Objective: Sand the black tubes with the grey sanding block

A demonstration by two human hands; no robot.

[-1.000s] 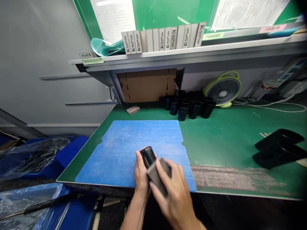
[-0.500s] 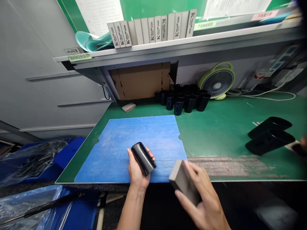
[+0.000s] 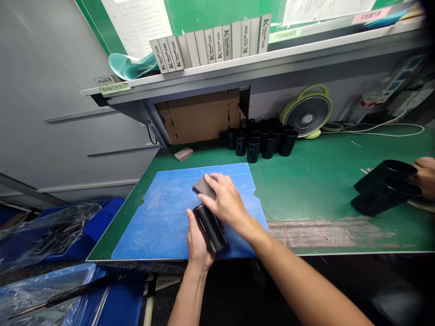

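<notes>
My left hand [image 3: 199, 244] is wrapped round a glossy black cylinder [image 3: 210, 230], which lies tilted in the palm above the blue mat [image 3: 170, 203]. Its top end points up and to the left. Between the thumb and fingers of my right hand [image 3: 228, 199] is a grey sanding block [image 3: 205, 186]. The block is just beyond the upper end of the cylinder; whether the two touch, I cannot tell. My right hand covers part of the block and hides the far fingers of my left hand.
Several black cylinders [image 3: 253, 149] stand at the back beside a green fan [image 3: 306, 115]. Two larger black cylinders [image 3: 380, 194] are at right, near another person's hand [image 3: 426, 176]. Grey blocks [image 3: 217, 44] line the shelf; another block [image 3: 184, 154] lies on the green bench [image 3: 316, 181].
My right hand has brought the sanding block left and up, from beside the mat's front edge to the cylinder's upper end. Another person's hand has come further into view at right.
</notes>
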